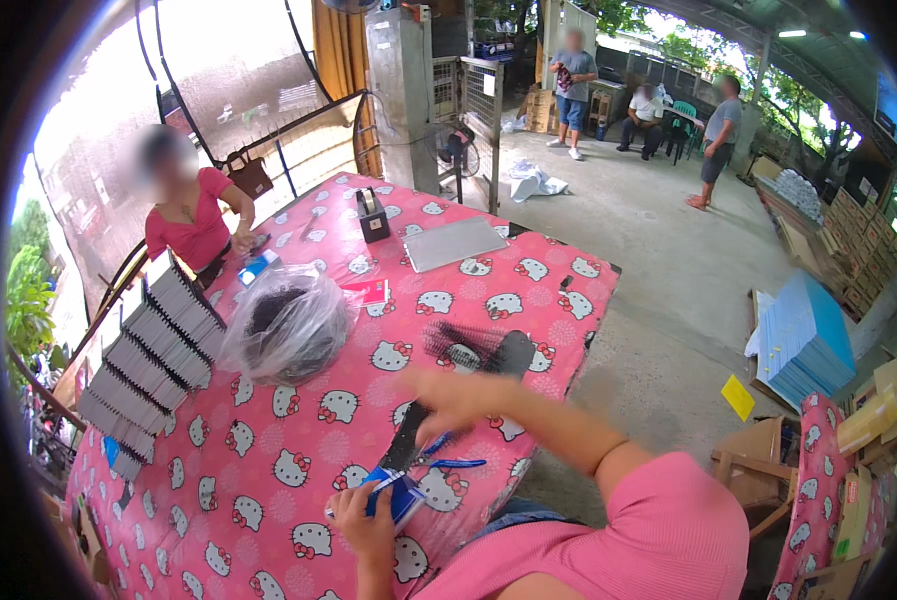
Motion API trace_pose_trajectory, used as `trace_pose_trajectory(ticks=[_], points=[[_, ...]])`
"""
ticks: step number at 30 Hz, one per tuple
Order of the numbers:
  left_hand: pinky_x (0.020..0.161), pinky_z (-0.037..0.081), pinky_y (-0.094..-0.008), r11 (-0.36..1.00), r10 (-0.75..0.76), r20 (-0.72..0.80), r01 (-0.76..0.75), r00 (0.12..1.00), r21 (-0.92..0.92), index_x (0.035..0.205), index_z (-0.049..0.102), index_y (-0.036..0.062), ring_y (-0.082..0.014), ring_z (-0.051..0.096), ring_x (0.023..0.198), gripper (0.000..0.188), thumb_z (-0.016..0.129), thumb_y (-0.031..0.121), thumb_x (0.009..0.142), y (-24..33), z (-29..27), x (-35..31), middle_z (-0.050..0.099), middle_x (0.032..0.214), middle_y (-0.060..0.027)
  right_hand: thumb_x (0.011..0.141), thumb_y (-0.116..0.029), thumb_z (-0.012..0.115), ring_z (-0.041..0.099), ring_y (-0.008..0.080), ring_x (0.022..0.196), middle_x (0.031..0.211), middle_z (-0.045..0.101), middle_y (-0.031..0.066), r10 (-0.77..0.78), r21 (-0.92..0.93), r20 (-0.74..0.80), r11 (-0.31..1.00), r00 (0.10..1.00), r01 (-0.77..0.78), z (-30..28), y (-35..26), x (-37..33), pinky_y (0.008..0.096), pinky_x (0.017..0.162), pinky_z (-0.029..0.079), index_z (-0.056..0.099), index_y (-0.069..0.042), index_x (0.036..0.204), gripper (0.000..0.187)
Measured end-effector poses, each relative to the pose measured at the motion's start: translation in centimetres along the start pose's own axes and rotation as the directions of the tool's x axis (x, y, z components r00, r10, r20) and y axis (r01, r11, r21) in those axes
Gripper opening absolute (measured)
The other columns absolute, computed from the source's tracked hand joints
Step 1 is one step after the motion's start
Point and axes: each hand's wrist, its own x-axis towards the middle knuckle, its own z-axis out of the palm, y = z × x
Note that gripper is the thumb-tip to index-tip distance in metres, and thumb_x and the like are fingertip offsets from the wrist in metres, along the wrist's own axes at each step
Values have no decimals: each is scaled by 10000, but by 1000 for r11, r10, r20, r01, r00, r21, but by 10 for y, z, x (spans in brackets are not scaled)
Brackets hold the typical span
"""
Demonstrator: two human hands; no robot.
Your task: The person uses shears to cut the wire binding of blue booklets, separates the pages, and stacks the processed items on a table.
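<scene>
At the near edge of the pink table (269, 430), I find a blue-and-white booklet (401, 497) lying at a slant in front of the person. The left hand (365, 522) is at its left side: the fingers are bent over that edge, the thumb lies across the cover, and the grip is closed on the booklet. Most of the booklet extends to the right of these fingers.

The right hand (454, 400) is well beyond the booklet, above a black strip (405, 440). I note its fingers reaching toward the left, but motion blur covers them; I cannot tell whether they are spread or pinching anything. A blue-handled tool (459, 463) lies just beside the booklet, on its right.

Further out, I record a bunch of black wire coils (459, 342) beyond the right hand. A clear plastic bag (294, 325) with dark contents sits farther left, near tall stacks of bound books (159, 355). Beyond the bag are a red card (367, 292), a grey sheet (456, 243) and a black tape dispenser (373, 215).

Across the table, a co-worker in a pink top (191, 212) has a hand near another blue-and-white item (259, 267). On the floor to the right, I observe a light-blue stack (807, 335) and a yellow sheet (738, 397).
</scene>
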Motion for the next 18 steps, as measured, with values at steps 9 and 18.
trace_pose_trajectory(ticks=[9, 18], points=[[797, 364, -394, 999, -38, -6, 38, 999, -34, 819, 658, 65, -267, 517, 803, 163, 717, 97, 670, -7, 2, -1, 590, 761, -75, 748, -236, 669, 577, 312, 792, 871, 557, 126, -99, -12, -138, 995, 985, 98, 107, -25, 2, 400, 665, 466, 569, -21, 836, 252], [800, 366, -379, 992, -95, -11, 94, 995, -79, 803, 632, 47, -255, 521, 792, 218, 754, 92, 627, 6, 0, 1, 606, 771, -67, 857, -372, 542, 560, 298, 863, 863, 561, 130, 20, -181, -82, 983, 996, -35, 113, -30, -3, 399, 750, 446, 572, -27, 941, 357]])
